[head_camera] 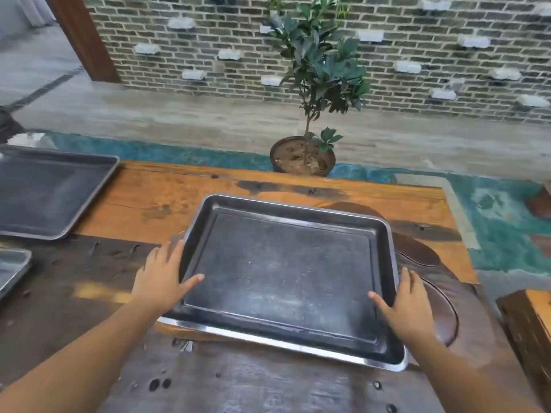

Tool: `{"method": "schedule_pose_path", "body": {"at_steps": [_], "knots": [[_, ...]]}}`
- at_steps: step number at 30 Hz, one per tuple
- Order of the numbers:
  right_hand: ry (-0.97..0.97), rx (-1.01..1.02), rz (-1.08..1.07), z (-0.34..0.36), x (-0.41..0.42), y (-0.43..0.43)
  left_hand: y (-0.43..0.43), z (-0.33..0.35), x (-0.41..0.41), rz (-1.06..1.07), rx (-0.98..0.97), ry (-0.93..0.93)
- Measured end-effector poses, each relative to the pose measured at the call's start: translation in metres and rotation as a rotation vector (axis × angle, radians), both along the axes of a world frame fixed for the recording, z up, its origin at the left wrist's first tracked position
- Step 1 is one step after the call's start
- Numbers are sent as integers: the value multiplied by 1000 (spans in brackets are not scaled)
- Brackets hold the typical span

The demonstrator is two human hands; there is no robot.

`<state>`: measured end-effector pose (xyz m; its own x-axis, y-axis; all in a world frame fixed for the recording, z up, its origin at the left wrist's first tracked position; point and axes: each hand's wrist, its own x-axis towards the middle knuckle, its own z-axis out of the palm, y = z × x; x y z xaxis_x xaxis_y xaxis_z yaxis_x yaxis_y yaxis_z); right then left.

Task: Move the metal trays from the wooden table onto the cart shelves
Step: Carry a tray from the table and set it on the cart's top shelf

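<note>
Likely stiff, light and slick, the metal tray (286, 275) by the wooden table's (167, 189) near edge suits side-rim holds, where left hand (162, 278) and right hand (408, 305) pinch it.

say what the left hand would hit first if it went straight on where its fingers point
The left hand holds the tray's left rim; its fingers run alongside it, with only bare wooden table ahead, seemingly.

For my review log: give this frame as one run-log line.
phase: pickup | left hand holds centre tray left rim | right hand holds right rim | far-left tray and near-left tray lie on table
</note>
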<state>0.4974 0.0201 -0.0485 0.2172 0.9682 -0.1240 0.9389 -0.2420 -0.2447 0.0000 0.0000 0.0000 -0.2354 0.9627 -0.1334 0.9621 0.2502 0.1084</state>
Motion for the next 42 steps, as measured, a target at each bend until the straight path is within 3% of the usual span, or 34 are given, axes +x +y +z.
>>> {"method": "schedule_pose_path", "body": {"at_steps": [6,16,25,35,42], "knots": [[93,-80,-233,-29,1,27,38,-39,-34,146,-102,-112],[127,-104,-411,-61,1,34,74,-96,-66,254,-212,-184],[108,-90,-362,-74,13,35,75,-123,-64,343,-128,-254],[173,-114,-332,-59,12,44,61,-103,-72,290,-1,-312],[408,23,-229,-5,-7,77,41,-31,-87,392,114,-421]]}}
